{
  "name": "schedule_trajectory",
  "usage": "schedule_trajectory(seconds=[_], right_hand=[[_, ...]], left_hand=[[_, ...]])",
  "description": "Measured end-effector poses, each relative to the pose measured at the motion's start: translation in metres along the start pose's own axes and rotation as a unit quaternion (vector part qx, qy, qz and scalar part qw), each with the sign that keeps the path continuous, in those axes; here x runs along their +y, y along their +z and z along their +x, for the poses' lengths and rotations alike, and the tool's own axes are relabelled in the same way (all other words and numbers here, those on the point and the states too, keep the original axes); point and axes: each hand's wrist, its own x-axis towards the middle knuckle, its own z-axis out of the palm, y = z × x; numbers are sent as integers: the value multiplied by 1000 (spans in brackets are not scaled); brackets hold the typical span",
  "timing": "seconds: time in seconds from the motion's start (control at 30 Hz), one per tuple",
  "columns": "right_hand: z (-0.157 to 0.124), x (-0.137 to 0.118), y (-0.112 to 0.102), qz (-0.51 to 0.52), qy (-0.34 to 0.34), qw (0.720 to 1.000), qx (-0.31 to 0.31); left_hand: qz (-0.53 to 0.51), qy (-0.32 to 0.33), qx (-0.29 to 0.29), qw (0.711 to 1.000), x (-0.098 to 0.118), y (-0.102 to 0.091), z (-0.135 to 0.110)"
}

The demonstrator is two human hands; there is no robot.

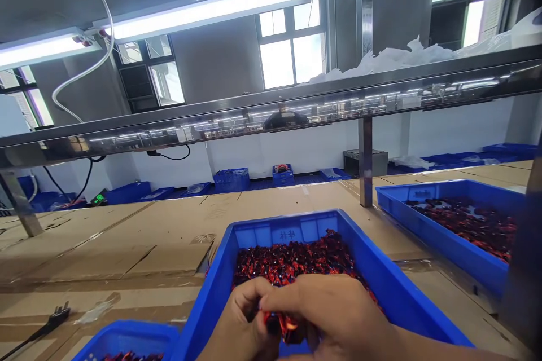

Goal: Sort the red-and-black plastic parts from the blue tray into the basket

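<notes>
My left hand [243, 324] and my right hand [334, 316] meet over the near part of a blue tray [393, 287]. Between their closed fingers is a small shiny dark-red piece [290, 330], with orange glints and a black part; its exact kind cannot be made out. Both hands touch it, and the fingertips partly cover it. Behind the hands, many similar glossy red-and-black pieces [292, 256] lie heaped in the tray.
A smaller blue bin [131, 333] with similar pieces stands at the lower left. Another blue tray [423, 220] sits at right beyond a metal post [366, 163]. A black plug [59, 313] lies on the cardboard-covered table [161, 231]. A metal shelf [237, 113] crosses above.
</notes>
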Motion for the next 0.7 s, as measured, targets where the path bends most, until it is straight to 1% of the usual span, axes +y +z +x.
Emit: schedule_trajectory(seconds=[0.1, 0.17, 0.2, 0.33, 0.4, 0.43, 0.47, 0.5, 0.53, 0.57, 0.6, 0.63, 0.67, 0.7], right_hand=[[3, -5, -3, 43, 38, 998, -24], [1, -6, -4, 44, 54, 997, -20], [0, -6, -4, 45, 61, 997, -20], [-3, -7, -4, 47, 63, 997, -27], [0, -9, -6, 60, 67, 996, -28], [3, -10, -7, 80, 84, 993, -27], [5, -9, -8, 119, 122, 985, -25], [7, -7, -8, 184, 181, 966, -21], [9, -2, -8, 274, 256, 927, -13], [10, 4, -9, 377, 334, 864, -6], [10, 11, -8, 477, 401, 782, -3], [10, 20, -8, 557, 446, 700, -3], [9, 28, -7, 609, 472, 637, -7], [7, 35, -5, 633, 486, 603, -17]], left_hand=[[1, -20, 10, 1000, 3, -2, -1], [9, -45, 10, 999, 4, -3, -3], [10, -52, 5, 999, 4, -4, -4], [-26, -42, -26, 998, 4, -2, -6], [-35, -55, -35, 997, 6, 0, -6], [-37, -69, -35, 996, 8, 1, -6], [-41, -82, -29, 995, 10, 3, -6], [-47, -93, -18, 994, 11, 5, -5], [-51, -100, -2, 994, 13, 7, -3], [-51, -103, 17, 993, 14, 8, -2], [-48, -104, 37, 993, 15, 10, -1], [-39, -106, 56, 992, 15, 11, 1], [-26, -110, 74, 991, 15, 11, 2], [-14, -116, 90, 989, 15, 12, 3]])
